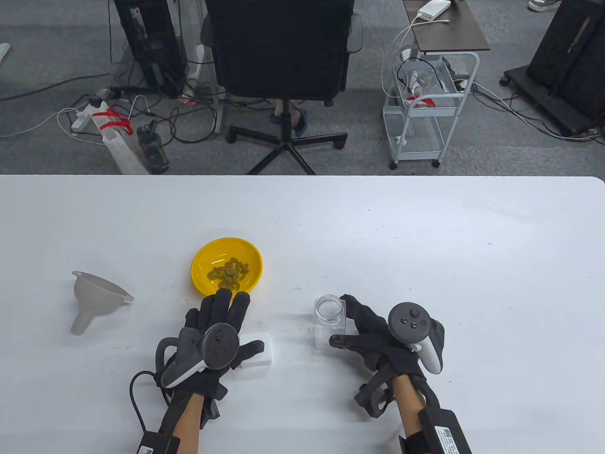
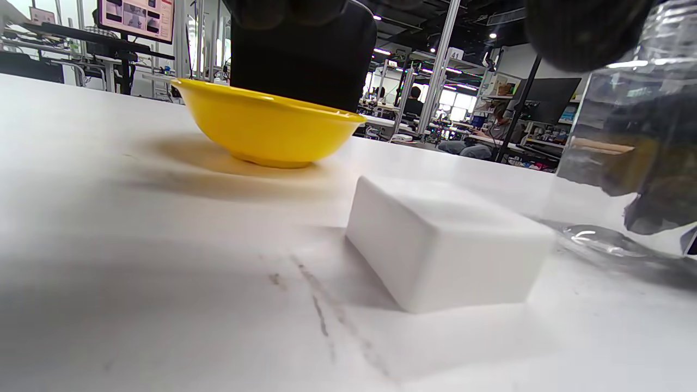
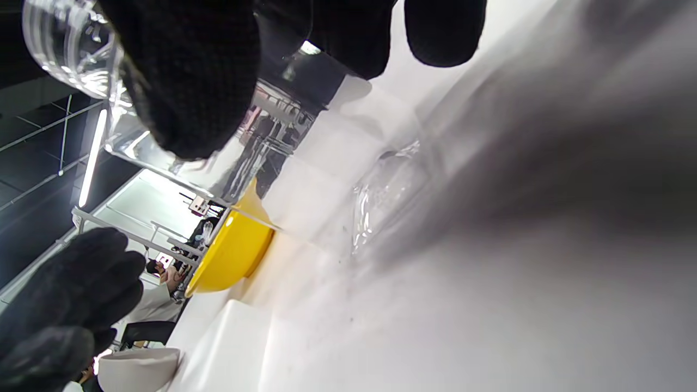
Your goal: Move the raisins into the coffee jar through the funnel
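Two gloved hands are at the table: the right hand [image 1: 378,338] wraps its thumb and fingers around the clear jar [image 1: 329,320], and the left hand [image 1: 215,331] lies flat, fingers spread, over a white block [image 1: 257,349]. Raisins [image 1: 229,273] sit in the yellow bowl [image 1: 201,269] just beyond it, funnel [image 1: 94,298] tipped over at far left.

White block [image 1: 257,349] partly hidden under left hand [image 1: 215,338]; jar [image 2: 634,141] cut off by wrist view edge
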Action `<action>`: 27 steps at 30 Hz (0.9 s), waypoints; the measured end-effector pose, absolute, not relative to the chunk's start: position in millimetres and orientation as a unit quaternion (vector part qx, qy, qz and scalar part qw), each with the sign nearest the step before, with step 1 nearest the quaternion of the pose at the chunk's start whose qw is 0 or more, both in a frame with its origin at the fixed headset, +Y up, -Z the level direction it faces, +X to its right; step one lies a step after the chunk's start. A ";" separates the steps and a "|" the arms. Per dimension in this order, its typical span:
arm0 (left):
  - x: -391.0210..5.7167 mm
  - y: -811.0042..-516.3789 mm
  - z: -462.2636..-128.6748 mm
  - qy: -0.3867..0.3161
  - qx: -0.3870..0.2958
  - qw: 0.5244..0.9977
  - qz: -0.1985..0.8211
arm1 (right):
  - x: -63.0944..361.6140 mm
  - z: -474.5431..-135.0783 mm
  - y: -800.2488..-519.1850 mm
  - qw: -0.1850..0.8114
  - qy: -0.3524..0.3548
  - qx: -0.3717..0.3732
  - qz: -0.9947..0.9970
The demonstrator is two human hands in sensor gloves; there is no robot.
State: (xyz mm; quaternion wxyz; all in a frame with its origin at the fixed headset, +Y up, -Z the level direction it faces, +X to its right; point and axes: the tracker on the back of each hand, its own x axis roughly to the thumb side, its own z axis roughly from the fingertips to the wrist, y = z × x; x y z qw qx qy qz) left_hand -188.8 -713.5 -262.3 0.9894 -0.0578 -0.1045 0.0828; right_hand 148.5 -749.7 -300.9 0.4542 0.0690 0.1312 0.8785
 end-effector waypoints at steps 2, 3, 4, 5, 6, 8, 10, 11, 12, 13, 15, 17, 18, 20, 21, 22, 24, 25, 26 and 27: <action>-188.7 -713.6 -262.1 -0.105 -0.059 0.989 0.084 | 147.1 -301.4 -750.7 0.449 0.138 0.068 0.880; -188.4 -713.6 -262.0 -0.105 -0.060 0.989 0.082 | 146.7 -301.5 -750.5 0.449 0.138 0.068 0.880; -188.4 -713.3 -261.8 -0.104 -0.060 0.989 0.081 | 146.5 -301.5 -749.9 0.449 0.139 0.068 0.880; -188.5 -713.2 -261.7 -0.105 -0.061 0.989 0.081 | 146.7 -301.5 -749.9 0.448 0.143 0.070 0.880; -188.6 -713.2 -261.7 -0.105 -0.061 0.989 0.082 | 146.7 -301.1 -749.4 0.449 0.145 0.070 0.879; -188.8 -713.3 -261.7 -0.104 -0.062 0.989 0.084 | 147.0 -300.6 -749.2 0.450 0.148 0.072 0.878; -189.1 -713.4 -261.6 -0.104 -0.063 0.989 0.084 | 147.3 -300.4 -748.7 0.449 0.151 0.073 0.878; -189.1 -713.4 -261.5 -0.103 -0.063 0.989 0.084 | 147.4 -300.3 -748.1 0.446 0.151 0.074 0.879; -189.2 -713.4 -261.5 -0.103 -0.064 0.989 0.084 | 147.7 -300.5 -748.0 0.444 0.152 0.075 0.880; -189.2 -713.4 -261.5 -0.103 -0.064 0.989 0.084 | 148.2 -300.4 -747.0 0.439 0.154 0.078 0.882; -189.4 -713.5 -261.5 -0.103 -0.065 0.989 0.084 | 149.2 -299.6 -743.9 0.421 0.154 0.083 0.890; -189.6 -713.6 -261.6 -0.103 -0.065 0.989 0.084 | 152.1 -297.5 -736.8 0.381 0.153 0.091 0.907; -189.6 -713.7 -261.7 -0.103 -0.065 0.989 0.086 | 153.6 -296.5 -733.6 0.365 0.153 0.094 0.914; -189.3 -714.0 -261.9 -0.104 -0.066 0.989 0.087 | 158.4 -291.9 -723.3 0.322 0.143 0.097 0.931; -189.1 -714.1 -261.9 -0.104 -0.066 0.989 0.086 | 160.2 -289.2 -719.5 0.310 0.133 0.096 0.936; -188.9 -714.2 -261.7 -0.104 -0.067 0.989 0.085 | 161.6 -286.9 -716.6 0.299 0.124 0.098 0.941; -188.2 -714.7 -261.3 -0.104 -0.068 0.989 0.081 | 165.7 -280.2 -710.1 0.251 0.095 0.104 0.958; -187.8 -715.1 -261.4 -0.104 -0.069 0.989 0.079 | 167.8 -277.0 -708.2 0.224 0.080 0.104 0.966; -187.0 -715.9 -261.7 -0.104 -0.070 0.989 0.076 | 170.2 -273.6 -707.6 0.197 0.068 0.101 0.973; -186.6 -716.5 -261.8 -0.104 -0.071 0.989 0.073 | 171.7 -271.7 -707.9 0.181 0.062 0.099 0.977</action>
